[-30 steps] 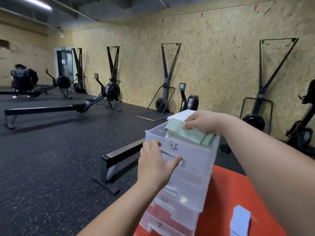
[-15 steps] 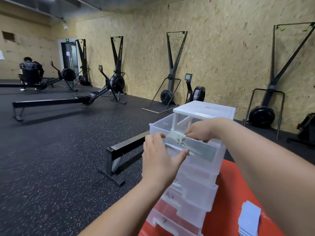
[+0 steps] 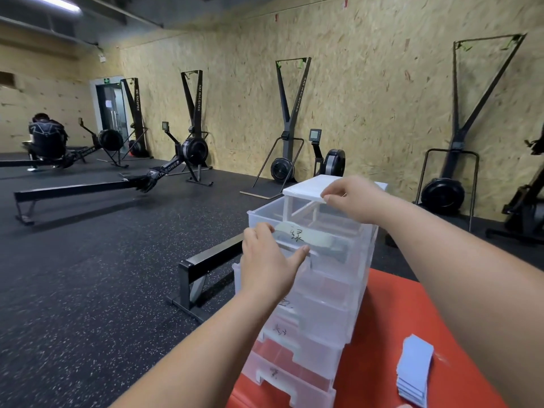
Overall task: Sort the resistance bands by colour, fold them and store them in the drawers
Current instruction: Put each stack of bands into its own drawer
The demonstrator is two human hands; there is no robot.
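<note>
Plastic drawer unit (image 3: pixel 322 322): a clear stack of drawers standing on the red surface (image 3: pixel 397 313), with its top drawer (image 3: pixel 335 265) pulled out towards the person.
Left hand (image 3: pixel 269 262): at the front of the unit, fingers curled over the front edge of the top drawer and thumb hooked at the handle, grasping it.
Right hand (image 3: pixel 353 198): above the unit, fingertips on the front edge of the white top panel (image 3: pixel 306 187) and thumb just under it, pinching that edge.
Green band (image 3: pixel 321 241): folded flat, lying inside the top drawer behind the hand-written label on its front, touched by neither hand.
Blue bands (image 3: pixel 415 369): a folded stack on the red surface to the right of the unit, apart from both hands.
Change: half a second ago the right hand was down in the top drawer on the green band; it has now let go and risen to the white top panel, while the left hand has kept its hold on the drawer front.
</note>
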